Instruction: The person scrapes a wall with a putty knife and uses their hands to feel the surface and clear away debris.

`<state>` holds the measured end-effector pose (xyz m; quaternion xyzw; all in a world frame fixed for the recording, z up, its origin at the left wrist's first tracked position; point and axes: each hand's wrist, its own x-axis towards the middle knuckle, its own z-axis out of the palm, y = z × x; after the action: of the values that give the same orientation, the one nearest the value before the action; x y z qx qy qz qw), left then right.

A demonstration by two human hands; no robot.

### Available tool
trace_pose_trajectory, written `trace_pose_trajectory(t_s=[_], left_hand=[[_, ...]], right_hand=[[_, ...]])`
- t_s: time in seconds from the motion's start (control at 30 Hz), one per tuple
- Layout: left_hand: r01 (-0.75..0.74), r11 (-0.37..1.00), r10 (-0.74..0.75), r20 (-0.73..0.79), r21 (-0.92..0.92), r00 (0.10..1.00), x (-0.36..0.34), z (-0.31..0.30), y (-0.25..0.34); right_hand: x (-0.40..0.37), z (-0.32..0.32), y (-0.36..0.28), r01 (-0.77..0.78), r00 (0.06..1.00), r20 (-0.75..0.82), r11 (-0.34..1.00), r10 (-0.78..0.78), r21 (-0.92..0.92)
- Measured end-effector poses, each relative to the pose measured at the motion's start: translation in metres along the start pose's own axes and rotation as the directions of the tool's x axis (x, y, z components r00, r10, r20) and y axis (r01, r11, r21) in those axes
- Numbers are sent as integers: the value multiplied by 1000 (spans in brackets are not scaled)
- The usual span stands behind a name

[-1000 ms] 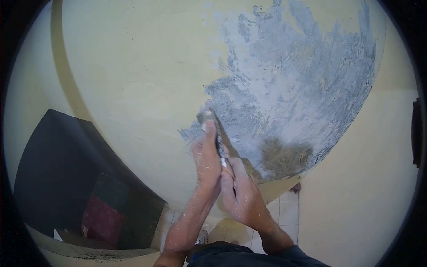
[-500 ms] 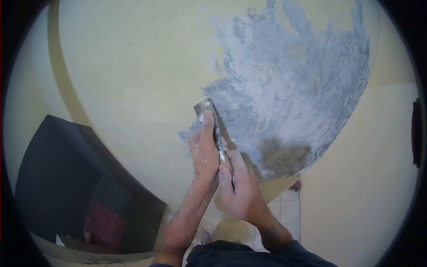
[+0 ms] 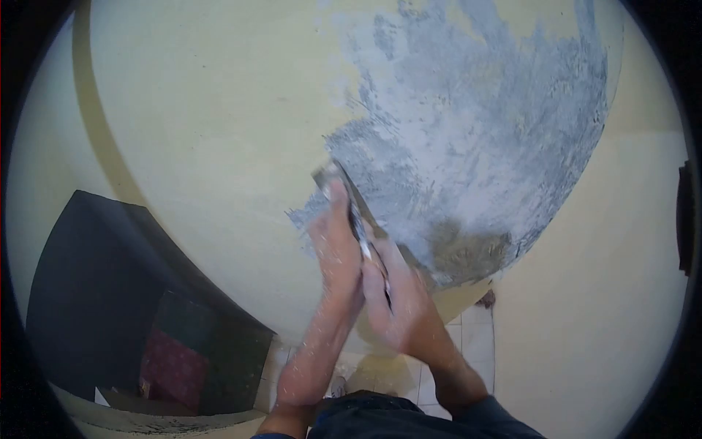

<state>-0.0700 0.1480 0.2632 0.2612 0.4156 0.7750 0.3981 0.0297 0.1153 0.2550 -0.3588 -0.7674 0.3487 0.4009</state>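
A flat metal scraper lies against the yellowish wall, at the left edge of a grey and white patch. My left hand is closed on the scraper, its thumb pressed along the blade near the tip. Lower down and to the right, my right hand wraps round the handle. The hands touch each other, and pale specks cover both. Motion blurs the blade's end and my left hand.
A dark panel with a dull red area stands at the lower left. White floor tiles show below the wall. A dark object is at the far right edge. A damp-looking brownish spot marks the patch's lower part.
The scraper's tip has shifted slightly left in view, while my right hand sits a little farther right and lower. Both hands still hold the tool.
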Motion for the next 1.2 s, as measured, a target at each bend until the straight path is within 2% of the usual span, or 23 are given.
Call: trace_pose_trajectory(t_s=[0.03, 0.07, 0.17, 0.23, 0.33, 0.37, 0.47, 0.5, 0.53, 0.6, 0.63, 0.73, 0.8, 0.83, 0.9, 1.03, 1.07, 1.13, 1.17, 1.2], left_hand=[[-22, 998, 22, 1, -51, 1000, 1, 2, 6], [34, 998, -37, -52, -54, 998, 0, 1, 8], [86, 994, -83, -48, 60, 995, -12, 2, -3], [-8, 1000, 9, -55, 29, 998, -2, 3, -6], [-6, 998, 4, -43, -59, 999, 1, 3, 1], [0, 995, -3, -28, -103, 1000, 2, 3, 6], [88, 994, -85, -36, 63, 996, -12, 3, -3], [66, 998, -65, -29, 23, 997, -6, 4, -4], [57, 998, -57, -26, -8, 998, -2, 3, -6], [70, 990, -78, -59, -119, 995, -3, 7, -3], [80, 992, -87, -72, -95, 994, -5, 8, -5], [101, 994, -103, -101, -28, 990, -8, 8, -10], [123, 992, -118, -126, 35, 985, -9, 11, -8], [107, 994, -109, -114, -17, 988, -7, 11, -6], [75, 990, -87, -97, -120, 991, -1, 9, 1], [128, 973, -141, -59, -190, 988, -11, 16, -8], [124, 980, -139, -92, -155, 986, -9, 17, -8], [100, 949, -112, -23, -298, 993, -5, 16, -8], [91, 928, -94, 9, -361, 996, -5, 15, -7], [104, 933, -115, -11, -346, 993, -7, 17, -6]], right_hand=[[4, -2, -5, 0, 1000, 18, 1000, 0, -21], [-1, -3, -3, 8, 1000, 1, 1000, -8, -6], [-10, -1, 6, 54, 998, -39, 998, -53, 29], [-11, -2, 11, 63, 997, -46, 997, -61, 45], [8, 0, 6, 145, 988, -47, 986, -149, -84], [3, -1, 6, 147, 987, -54, 987, -151, -68], [-9, -1, 10, 170, 981, -88, 983, -175, -62], [-6, 1, 14, 180, 977, -102, 980, -188, -84], [-6, 2, 17, 177, 976, -114, 979, -188, -98], [-3, -8, 3, 67, 997, -40, 997, -69, -45], [-2, -11, -2, 14, 1000, 0, 1000, -14, -21], [-15, -6, 11, 151, 977, -144, 988, -156, -43], [-7, -7, -1, 84, 986, -134, 991, -98, -106], [-5, -7, -6, 42, 990, -129, 991, -59, -130], [-5, -8, -8, 51, 991, -111, 983, -71, -177], [-15, -12, -6, 130, 970, -181, 977, -160, -171], [-11, -12, -7, 128, 972, -170, 972, -163, -198], [-6, -12, -10, 108, 979, -141, 964, -145, -243], [-8, -13, -8, 142, 972, -146, 953, -186, -268], [-8, -17, -5, 181, 960, -152, 937, -234, -298]])
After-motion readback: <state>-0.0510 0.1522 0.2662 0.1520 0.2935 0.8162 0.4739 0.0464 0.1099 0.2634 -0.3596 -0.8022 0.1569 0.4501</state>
